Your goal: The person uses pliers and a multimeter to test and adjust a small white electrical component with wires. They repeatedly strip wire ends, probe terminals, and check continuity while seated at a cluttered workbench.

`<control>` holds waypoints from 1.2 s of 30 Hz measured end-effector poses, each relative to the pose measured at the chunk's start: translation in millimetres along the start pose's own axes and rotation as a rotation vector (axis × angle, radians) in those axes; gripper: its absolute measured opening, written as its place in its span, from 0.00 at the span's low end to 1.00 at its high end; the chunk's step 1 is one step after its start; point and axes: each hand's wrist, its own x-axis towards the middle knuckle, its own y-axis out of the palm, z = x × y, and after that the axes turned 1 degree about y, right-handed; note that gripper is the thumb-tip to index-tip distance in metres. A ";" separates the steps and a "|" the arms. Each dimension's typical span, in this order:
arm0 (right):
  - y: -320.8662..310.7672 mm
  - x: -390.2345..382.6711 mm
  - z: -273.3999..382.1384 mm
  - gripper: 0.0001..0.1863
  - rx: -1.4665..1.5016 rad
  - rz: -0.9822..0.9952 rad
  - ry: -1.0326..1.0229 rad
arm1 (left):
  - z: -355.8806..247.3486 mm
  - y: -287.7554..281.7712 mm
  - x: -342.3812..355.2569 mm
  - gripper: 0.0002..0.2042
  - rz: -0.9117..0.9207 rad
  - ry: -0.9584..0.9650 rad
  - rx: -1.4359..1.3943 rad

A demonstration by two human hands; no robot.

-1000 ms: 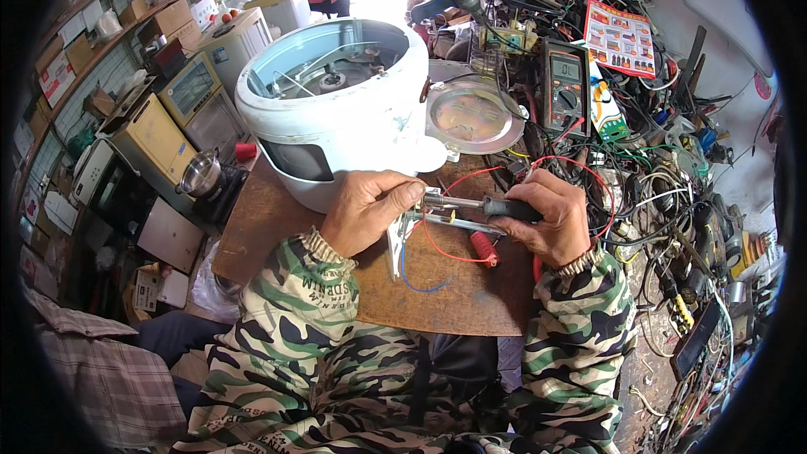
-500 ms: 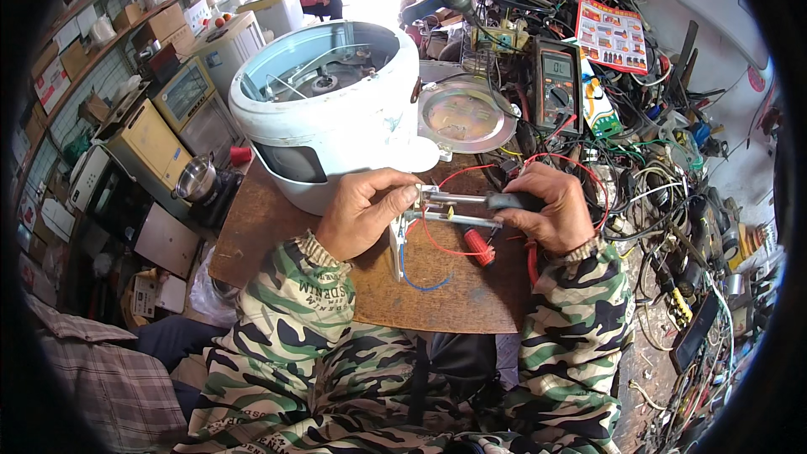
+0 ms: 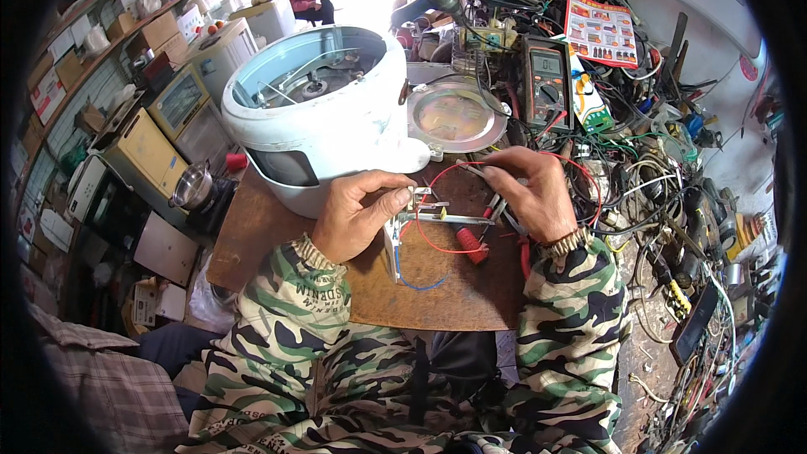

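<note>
Left fingers (image 3: 395,200) on bracket (image 3: 392,244), lettered sleeve (image 3: 294,311)

Harsh daylight whites out the top centre; fisheye distortion curves toward black edges.

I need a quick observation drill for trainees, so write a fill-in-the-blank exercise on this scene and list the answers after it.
1. The hand gripping the metal part is the person's ____ one.
2. The wire curling nearest the table's front edge is ____.
3. The ribbed handle lying on the table is coloured ____.
4. In the picture, the multimeter is to the ____ of the drum.

Missing words: left; blue; red; right.
</note>
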 end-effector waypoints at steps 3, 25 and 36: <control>28.4 20.4 30.6 0.13 0.262 0.424 0.126 | -4.7 -9.8 -9.4 0.12 -0.032 -0.087 0.030; 56.3 19.7 -1.0 0.06 0.594 0.468 0.091 | -4.9 2.0 -6.4 0.12 -0.063 -0.121 -0.019; 54.3 17.1 2.0 0.07 0.532 0.452 0.062 | -7.0 3.2 -7.4 0.11 -0.053 -0.110 0.005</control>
